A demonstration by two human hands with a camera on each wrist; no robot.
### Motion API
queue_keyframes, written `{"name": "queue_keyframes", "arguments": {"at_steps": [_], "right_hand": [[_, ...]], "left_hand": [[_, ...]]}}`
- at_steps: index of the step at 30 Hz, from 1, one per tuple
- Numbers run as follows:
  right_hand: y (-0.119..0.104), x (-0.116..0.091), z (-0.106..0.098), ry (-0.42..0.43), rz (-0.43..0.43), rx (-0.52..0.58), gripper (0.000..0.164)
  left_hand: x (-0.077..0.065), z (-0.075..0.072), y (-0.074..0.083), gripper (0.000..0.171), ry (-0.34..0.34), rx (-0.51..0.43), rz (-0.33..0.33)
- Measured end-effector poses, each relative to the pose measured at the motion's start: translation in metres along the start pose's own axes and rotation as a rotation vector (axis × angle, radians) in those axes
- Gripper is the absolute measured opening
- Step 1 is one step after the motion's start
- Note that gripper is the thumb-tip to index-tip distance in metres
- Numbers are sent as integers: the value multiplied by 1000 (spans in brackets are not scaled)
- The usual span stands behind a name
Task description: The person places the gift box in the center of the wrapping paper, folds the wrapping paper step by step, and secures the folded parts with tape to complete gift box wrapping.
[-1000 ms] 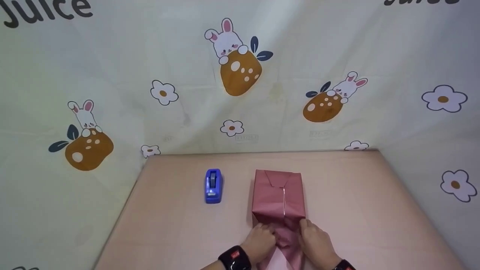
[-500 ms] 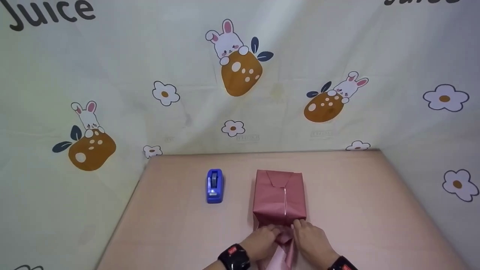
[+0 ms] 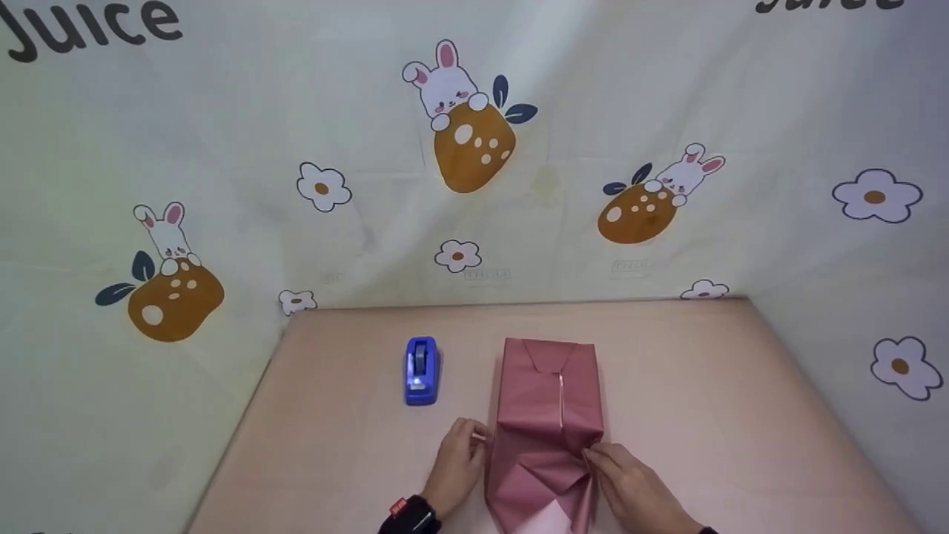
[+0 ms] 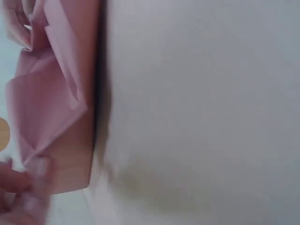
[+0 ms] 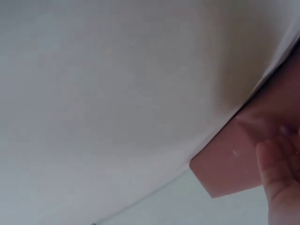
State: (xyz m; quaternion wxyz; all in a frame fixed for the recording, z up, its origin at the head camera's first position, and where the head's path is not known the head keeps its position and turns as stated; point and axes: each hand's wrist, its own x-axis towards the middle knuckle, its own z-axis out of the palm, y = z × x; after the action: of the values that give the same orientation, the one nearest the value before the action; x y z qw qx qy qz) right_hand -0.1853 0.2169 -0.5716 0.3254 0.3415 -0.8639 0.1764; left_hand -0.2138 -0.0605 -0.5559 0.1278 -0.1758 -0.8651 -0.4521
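A box wrapped in dark pink paper (image 3: 549, 386) lies on the table, with a shiny strip along its top seam. At its near end the loose wrapping paper (image 3: 537, 475) is creased and spreads toward the person, a pale inner side showing at the bottom. My right hand (image 3: 641, 486) pinches this paper at the right corner of the near end. My left hand (image 3: 456, 463) is beside the left edge, its fingertips right at the paper. In the left wrist view the left fingers (image 4: 35, 187) are blurred near a folded paper corner.
A blue tape dispenser (image 3: 421, 371) stands to the left of the box. Behind the table (image 3: 334, 445) hangs a pale curtain (image 3: 549, 222) printed with rabbits, strawberries and flowers, which also runs along both sides.
Both hands were close together on the bunched paper; the left hand has moved out left to the paper's edge. The gathered paper has spread wider. The right hand stays near the right corner.
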Motion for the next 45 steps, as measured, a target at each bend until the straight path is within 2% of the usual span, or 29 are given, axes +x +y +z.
{"name": "queue_keyframes", "arguments": {"at_steps": [2,4,12,16,20,22,23,25,27,29,31,34,37,40,45], "right_hand": [[-2,1,0,7,33,10,36],[-4,2,0,2,72,5,33],[-15,10,2,-65,198,-12,28],[-21,14,6,-161,222,-74,23],[-28,13,9,-312,258,-142,22],[-31,13,10,-382,289,-151,25],[-32,13,10,-411,312,-145,26],[-33,14,10,-446,345,-137,26],[-33,14,10,-458,341,-132,26],[-32,15,9,-462,332,-123,27],[-30,16,7,-467,349,-94,28],[-29,19,4,-442,400,-33,29],[-28,22,2,-380,434,3,22],[-27,26,2,-333,424,-11,22],[-23,30,3,-317,405,-68,20]], "left_hand": [[0,3,2,5,-36,-12,-77],[2,8,3,12,-60,5,-107],[14,25,8,25,-62,214,-100],[13,26,9,20,-80,251,-100],[9,27,11,21,-88,292,-76],[7,29,11,32,-62,341,-39],[6,31,11,37,-39,398,-3],[7,35,12,47,24,530,110],[9,38,13,56,69,672,237],[11,42,14,62,73,781,357],[12,44,15,63,36,813,439],[14,46,16,51,10,760,500],[20,46,20,32,49,630,522],[30,46,25,27,50,531,474],[47,50,32,32,-57,484,341]]}}
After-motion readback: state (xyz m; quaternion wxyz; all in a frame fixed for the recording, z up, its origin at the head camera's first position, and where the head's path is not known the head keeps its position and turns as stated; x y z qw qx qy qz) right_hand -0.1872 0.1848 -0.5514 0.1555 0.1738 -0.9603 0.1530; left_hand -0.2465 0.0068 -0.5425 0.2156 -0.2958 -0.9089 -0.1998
